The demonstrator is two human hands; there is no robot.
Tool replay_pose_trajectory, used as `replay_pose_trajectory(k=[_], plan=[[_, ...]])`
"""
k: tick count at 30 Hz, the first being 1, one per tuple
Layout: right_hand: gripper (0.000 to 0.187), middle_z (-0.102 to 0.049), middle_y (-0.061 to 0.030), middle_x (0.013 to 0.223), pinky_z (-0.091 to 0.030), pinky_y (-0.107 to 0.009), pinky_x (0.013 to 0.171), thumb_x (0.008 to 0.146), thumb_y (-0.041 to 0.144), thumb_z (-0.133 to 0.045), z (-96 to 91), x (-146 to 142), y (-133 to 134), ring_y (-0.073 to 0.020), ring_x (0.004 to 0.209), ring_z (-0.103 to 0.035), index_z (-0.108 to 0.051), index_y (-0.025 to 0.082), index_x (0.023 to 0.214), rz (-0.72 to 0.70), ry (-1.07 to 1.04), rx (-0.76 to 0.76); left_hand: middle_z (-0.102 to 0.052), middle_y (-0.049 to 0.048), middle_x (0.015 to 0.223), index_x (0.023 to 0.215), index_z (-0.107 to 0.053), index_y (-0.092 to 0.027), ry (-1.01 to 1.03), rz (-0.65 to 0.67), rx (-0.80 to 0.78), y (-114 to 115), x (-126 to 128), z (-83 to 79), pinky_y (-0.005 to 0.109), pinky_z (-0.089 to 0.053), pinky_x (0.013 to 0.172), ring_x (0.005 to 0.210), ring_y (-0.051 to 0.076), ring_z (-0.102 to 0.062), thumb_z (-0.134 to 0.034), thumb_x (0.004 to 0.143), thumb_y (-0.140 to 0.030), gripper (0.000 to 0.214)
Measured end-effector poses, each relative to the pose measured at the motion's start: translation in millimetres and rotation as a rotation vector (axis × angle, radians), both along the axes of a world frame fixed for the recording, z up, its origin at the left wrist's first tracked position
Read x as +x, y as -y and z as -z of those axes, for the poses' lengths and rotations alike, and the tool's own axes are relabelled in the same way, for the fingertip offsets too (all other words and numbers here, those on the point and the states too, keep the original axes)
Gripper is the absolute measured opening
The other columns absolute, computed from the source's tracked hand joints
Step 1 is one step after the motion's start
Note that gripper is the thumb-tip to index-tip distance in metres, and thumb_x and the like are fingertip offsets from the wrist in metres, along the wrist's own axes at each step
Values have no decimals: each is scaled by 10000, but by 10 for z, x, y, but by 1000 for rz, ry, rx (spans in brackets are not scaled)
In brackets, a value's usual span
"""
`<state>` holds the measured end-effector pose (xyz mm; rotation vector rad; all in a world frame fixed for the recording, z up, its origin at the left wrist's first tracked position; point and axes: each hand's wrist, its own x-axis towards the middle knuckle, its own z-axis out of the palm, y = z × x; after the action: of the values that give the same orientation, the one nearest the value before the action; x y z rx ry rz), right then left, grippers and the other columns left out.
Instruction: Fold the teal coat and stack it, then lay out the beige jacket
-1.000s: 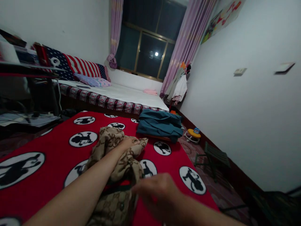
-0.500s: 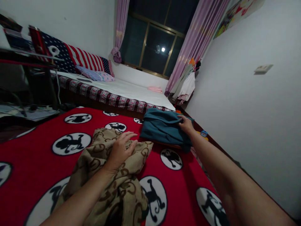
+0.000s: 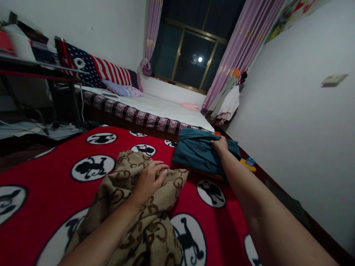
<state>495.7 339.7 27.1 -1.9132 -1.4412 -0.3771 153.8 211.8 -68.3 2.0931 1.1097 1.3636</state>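
Note:
My left hand (image 3: 151, 179) lies over a crumpled tan garment (image 3: 124, 199) with a brown monogram print, its fingers stretched out and slightly bent. It grips nothing. My right arm reaches forward to a folded teal garment (image 3: 194, 149) near the bed's far right side. On the top of that garment my right hand (image 3: 220, 145) has its fingers drawn together on the fabric, and some of the fingertips are hidden. The tan garment lies loosely bunched on a red blanket (image 3: 55, 166) with black-and-white monkey ovals.
A second bed with a white surface (image 3: 161, 107) stands below the window. To the left is a cluttered desk (image 3: 41, 68) with a red tumbler (image 3: 63, 55). A small blue clock-like item (image 3: 250, 161) sits beside the right wall. Clothes (image 3: 229, 99) hang by the curtain.
The view has swung slightly left, shifting everything rightward in the picture. My right hand's fingers have drawn in on the teal garment. My left hand stays over the tan garment.

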Motion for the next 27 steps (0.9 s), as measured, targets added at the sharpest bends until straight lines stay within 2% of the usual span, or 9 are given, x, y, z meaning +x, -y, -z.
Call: replay_pose_trajectory(k=[4,6,8,12,15,17,20,24,27], plan=[[360,-600,-132,1180,-422,-403,994,754,149,-528,89,-403,5,-265,1127,-539,-657,151,1090,-160,107,22,-694,75,993,932,-719,-213,-8,29,-35,5,-7,-19,313,-528,838,932,199,-649,-479,839,-317,277],[290,-613,-94,1156,-433,-370,971,781,157,-527,92,-632,-5,-246,1101,-545,-694,193,1015,-252,172,13,-706,73,972,930,-720,-203,-26,45,-42,13,-14,-36,308,-518,848,929,197,-651,-478,842,-309,278],[300,-607,-62,1171,-458,-330,896,796,168,-551,78,-843,-25,-229,1045,-560,-692,229,1054,-308,256,-10,-713,70,972,936,-721,-196,-44,51,-59,28,-18,-57,303,-512,851,926,195,-653,-475,848,-302,282],[367,-615,-36,1201,-428,-311,826,826,125,-547,8,-1130,-72,-221,1051,-517,-675,274,1136,-459,574,-134,-727,49,971,968,-716,-203,-57,58,-119,59,-7,-86,293,-502,842,905,190,-663,-468,859,-292,285],[285,-650,-59,1155,-355,-359,906,878,136,-501,-66,-1250,-95,-244,1147,-435,-723,244,1022,-584,803,-250,-734,43,982,978,-713,-196,-45,69,-155,73,6,-98,287,-492,843,913,190,-669,-462,863,-279,288],[242,-677,-76,1098,-328,-366,929,896,171,-502,-106,-1316,-109,-244,1154,-432,-737,213,933,-622,842,-335,-736,42,984,983,-711,-191,-46,72,-173,78,10,-106,285,-490,846,918,190,-671,-466,862,-273,286],[210,-697,-97,1040,-345,-330,901,885,213,-537,-137,-1396,-152,-237,1114,-487,-740,183,847,-586,801,-398,-738,35,986,994,-710,-199,-58,77,-186,82,6,-117,280,-492,849,924,190,-673,-473,864,-276,281],[213,-714,-93,992,-397,-294,790,882,277,-547,-130,-1408,-271,-218,932,-600,-735,191,932,-423,671,-404,-737,33,995,998,-709,-207,-61,77,-186,81,4,-116,287,-495,864,939,194,-673,-477,863,-277,277],[229,-722,-55,953,-412,-268,706,897,318,-524,-107,-1364,-337,-195,839,-627,-724,225,956,-308,562,-394,-740,23,982,985,-708,-225,-49,85,-185,73,11,-101,291,-501,865,926,192,-672,-476,865,-279,267]])
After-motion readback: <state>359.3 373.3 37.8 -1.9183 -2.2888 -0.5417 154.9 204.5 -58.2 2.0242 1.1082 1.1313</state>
